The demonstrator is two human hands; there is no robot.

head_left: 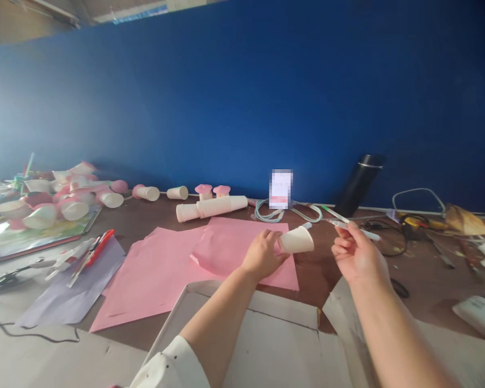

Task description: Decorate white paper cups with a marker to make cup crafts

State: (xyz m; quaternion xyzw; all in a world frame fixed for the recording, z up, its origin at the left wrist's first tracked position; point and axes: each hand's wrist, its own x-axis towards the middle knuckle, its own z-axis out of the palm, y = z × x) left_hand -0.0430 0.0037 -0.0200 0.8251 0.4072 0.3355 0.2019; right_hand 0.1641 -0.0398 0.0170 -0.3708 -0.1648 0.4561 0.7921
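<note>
My left hand point(264, 253) is closed around a white paper cup point(297, 240), held on its side above pink paper point(222, 240), its wide end facing right. A small white piece point(307, 225) shows at the cup's upper edge; I cannot tell what it is. My right hand point(359, 256) pinches a white marker pen point(369, 234) with a reddish tip pointing left, a short way from the cup. Just behind those fingers is a white stick with a green end point(334, 213); whether the hand also holds it is unclear.
Stacked paper cups point(214, 207) lie behind the pink paper, near two pink-capped cup mushrooms point(204, 189). More pink-and-white cup pieces point(73, 196) crowd the left. A red-handled cutter point(99, 249) rests on lilac paper point(75, 291). A black bottle point(358, 186), cables point(269, 213) and an open white box point(283, 345) are nearby.
</note>
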